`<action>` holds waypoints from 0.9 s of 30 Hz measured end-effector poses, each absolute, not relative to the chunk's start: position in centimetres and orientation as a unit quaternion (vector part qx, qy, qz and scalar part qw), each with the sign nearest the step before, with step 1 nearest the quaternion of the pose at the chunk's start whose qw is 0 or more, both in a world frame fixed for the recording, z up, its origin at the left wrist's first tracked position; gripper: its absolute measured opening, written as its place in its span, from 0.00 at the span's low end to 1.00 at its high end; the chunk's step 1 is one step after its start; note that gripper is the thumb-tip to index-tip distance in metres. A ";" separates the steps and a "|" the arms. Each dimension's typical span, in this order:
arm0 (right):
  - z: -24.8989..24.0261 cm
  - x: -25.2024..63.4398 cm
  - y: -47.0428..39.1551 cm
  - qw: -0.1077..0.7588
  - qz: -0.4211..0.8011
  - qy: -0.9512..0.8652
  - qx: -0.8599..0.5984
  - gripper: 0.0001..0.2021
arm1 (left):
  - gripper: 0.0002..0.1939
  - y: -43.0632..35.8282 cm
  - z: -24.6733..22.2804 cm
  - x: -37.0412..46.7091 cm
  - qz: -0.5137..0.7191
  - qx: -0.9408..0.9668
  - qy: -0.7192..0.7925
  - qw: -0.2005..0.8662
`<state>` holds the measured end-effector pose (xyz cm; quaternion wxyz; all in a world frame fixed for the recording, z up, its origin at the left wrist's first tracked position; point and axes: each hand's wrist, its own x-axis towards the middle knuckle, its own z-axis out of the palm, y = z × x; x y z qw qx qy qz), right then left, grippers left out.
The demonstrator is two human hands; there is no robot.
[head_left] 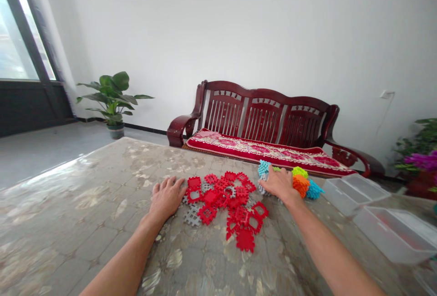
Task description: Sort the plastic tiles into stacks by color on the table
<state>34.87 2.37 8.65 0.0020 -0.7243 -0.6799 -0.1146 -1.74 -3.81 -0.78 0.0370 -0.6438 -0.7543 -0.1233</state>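
Observation:
My left hand [168, 197] lies flat on the table, fingers stretched, its tips at the left edge of a loose spread of red interlocking plastic squares [211, 196]. Some squares are solid and others have open frames or grids. Grey interlocking squares [193, 215] lie among and beside them. My right hand [279, 182] is farther right, its fingers around a cluster of grey interlocking pieces [262, 187], partly hidden by the hand. Close by are a light blue cluster [264, 167], a yellow-green one [300, 172], an orange one [301, 186] and a darker blue one [314, 190].
Two clear plastic bins [392, 232] [346, 196] stand at the table's right side. A patterned cover lies over the table [102, 214]. Behind it is a wooden bench [266, 118] with a red cushion, and potted plants [114, 98] [421, 150] stand on either side.

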 end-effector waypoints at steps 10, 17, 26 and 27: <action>5.9 28.7 0.7 0.109 0.089 -0.851 -0.505 0.30 | 0.23 -4.2 -0.1 -1.4 -0.122 -0.648 -0.751 0.039; 4.9 26.9 0.7 0.059 0.083 -0.862 -0.496 0.27 | 0.23 -4.3 -0.2 -1.4 -0.129 -0.645 -0.752 0.040; 5.7 28.4 -1.1 0.104 0.037 -0.860 -0.499 0.36 | 0.23 -4.3 0.0 -1.4 -0.119 -0.646 -0.753 0.037; 5.6 29.1 -1.4 0.118 0.047 -0.854 -0.504 0.36 | 0.23 -4.3 0.0 -1.4 -0.118 -0.647 -0.753 0.037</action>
